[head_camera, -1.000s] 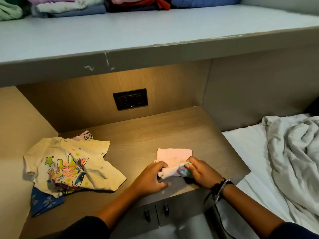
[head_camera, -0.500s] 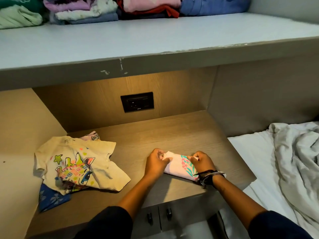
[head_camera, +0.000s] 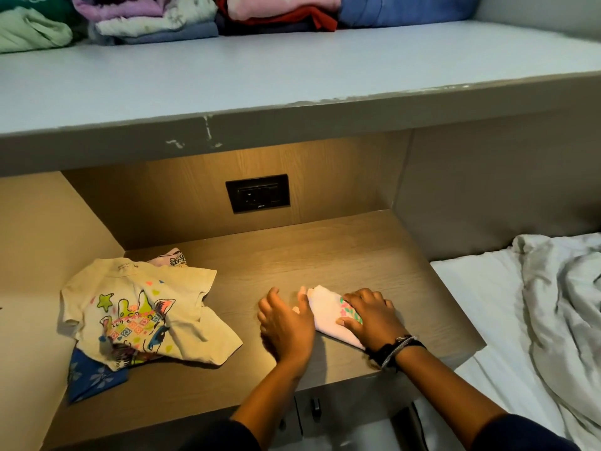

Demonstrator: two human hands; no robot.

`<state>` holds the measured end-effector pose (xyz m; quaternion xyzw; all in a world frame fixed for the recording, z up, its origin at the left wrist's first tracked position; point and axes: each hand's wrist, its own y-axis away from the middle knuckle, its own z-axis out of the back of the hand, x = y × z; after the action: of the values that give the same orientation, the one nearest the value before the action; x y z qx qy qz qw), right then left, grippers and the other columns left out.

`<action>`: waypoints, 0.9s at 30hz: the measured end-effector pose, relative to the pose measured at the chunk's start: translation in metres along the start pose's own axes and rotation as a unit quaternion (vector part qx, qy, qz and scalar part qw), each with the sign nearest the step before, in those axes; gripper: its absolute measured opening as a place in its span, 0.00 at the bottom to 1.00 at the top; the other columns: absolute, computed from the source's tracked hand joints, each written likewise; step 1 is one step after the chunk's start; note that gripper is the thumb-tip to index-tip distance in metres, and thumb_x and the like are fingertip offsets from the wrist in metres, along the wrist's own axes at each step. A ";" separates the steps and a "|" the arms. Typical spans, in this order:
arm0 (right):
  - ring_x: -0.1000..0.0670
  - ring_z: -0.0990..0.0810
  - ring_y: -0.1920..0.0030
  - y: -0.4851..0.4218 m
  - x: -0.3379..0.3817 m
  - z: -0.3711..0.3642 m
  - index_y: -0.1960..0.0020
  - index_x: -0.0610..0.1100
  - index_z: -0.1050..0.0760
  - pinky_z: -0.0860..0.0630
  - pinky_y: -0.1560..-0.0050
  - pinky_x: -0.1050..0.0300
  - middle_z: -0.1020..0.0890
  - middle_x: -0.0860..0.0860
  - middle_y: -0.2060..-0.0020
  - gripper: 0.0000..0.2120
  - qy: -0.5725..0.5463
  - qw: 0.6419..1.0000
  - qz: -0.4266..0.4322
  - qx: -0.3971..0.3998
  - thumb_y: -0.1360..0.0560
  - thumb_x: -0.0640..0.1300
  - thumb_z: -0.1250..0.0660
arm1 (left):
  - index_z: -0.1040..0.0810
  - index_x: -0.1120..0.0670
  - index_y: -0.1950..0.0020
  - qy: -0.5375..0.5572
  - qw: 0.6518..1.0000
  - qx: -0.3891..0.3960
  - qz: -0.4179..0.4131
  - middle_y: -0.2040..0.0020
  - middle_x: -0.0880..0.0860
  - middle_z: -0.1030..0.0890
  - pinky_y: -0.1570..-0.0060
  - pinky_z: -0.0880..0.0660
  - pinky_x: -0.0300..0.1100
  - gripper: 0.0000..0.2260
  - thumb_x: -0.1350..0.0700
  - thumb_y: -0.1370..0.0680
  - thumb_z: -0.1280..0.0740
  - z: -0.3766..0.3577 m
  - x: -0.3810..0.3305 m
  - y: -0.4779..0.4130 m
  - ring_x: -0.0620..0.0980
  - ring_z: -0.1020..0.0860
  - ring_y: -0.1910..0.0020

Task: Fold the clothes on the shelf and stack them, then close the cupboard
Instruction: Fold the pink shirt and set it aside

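Note:
A small folded pink garment point(head_camera: 322, 312) with a green and pink print lies on the wooden shelf point(head_camera: 357, 255). My right hand point(head_camera: 369, 315) presses flat on its right half, fingers spread. My left hand point(head_camera: 286, 323) is open beside its left edge, fingers just touching the cloth and holding nothing. At the shelf's left lies an unfolded cream T-shirt point(head_camera: 146, 314) with a colourful print, on top of a blue garment point(head_camera: 91, 375) and a pink garment point(head_camera: 172, 257).
Folded clothes point(head_camera: 208, 17) are stacked at the back of the grey upper shelf point(head_camera: 292, 79). A black socket plate point(head_camera: 257, 193) sits in the back wall. Cupboard doors with dark handles point(head_camera: 314, 408) are below. A bed with a crumpled sheet point(head_camera: 559, 304) is at the right.
The pink garment was folded over into a smaller packet. My left hand let go of it and opened; my right hand went from pinching to pressing flat on top.

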<state>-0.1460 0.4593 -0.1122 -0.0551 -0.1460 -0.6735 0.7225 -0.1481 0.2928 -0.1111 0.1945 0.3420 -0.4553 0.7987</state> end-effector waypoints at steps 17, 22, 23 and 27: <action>0.50 0.15 0.63 0.010 -0.032 0.034 0.52 0.40 0.20 0.21 0.65 0.60 0.14 0.45 0.58 0.09 -0.486 0.845 -0.206 0.090 0.30 0.41 0.25 | 0.22 0.60 0.48 0.271 0.857 0.387 0.206 0.51 0.59 0.16 0.68 0.23 0.38 0.11 0.53 0.21 0.33 -0.024 -0.059 0.020 0.54 0.18 0.60; 0.45 0.14 0.59 0.023 -0.089 0.059 0.49 0.40 0.22 0.18 0.56 0.51 0.14 0.44 0.56 0.14 -0.544 0.808 -0.222 0.045 0.30 0.46 0.25 | 0.21 0.57 0.45 0.313 0.808 0.462 0.189 0.45 0.58 0.16 0.53 0.20 0.48 0.10 0.51 0.21 0.33 -0.060 -0.089 0.042 0.57 0.17 0.50; 0.47 0.15 0.61 0.026 -0.099 0.061 0.49 0.40 0.23 0.19 0.61 0.55 0.14 0.44 0.56 0.14 -0.529 0.816 -0.231 0.030 0.29 0.47 0.26 | 0.22 0.58 0.43 0.307 0.812 0.464 0.176 0.45 0.58 0.15 0.53 0.20 0.49 0.12 0.52 0.22 0.32 -0.071 -0.094 0.048 0.56 0.16 0.50; 0.49 0.19 0.56 0.033 -0.128 0.051 0.43 0.43 0.28 0.26 0.60 0.63 0.18 0.45 0.46 0.15 -0.362 0.901 -0.233 -0.046 0.26 0.47 0.30 | 0.28 0.59 0.38 0.182 0.900 0.394 0.034 0.38 0.58 0.20 0.53 0.19 0.49 0.18 0.54 0.24 0.29 -0.109 -0.112 0.068 0.55 0.18 0.45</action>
<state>-0.1266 0.5989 -0.0959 -0.2933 -0.3750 -0.7622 0.4386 -0.1689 0.4622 -0.1059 0.5845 0.2671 -0.4822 0.5955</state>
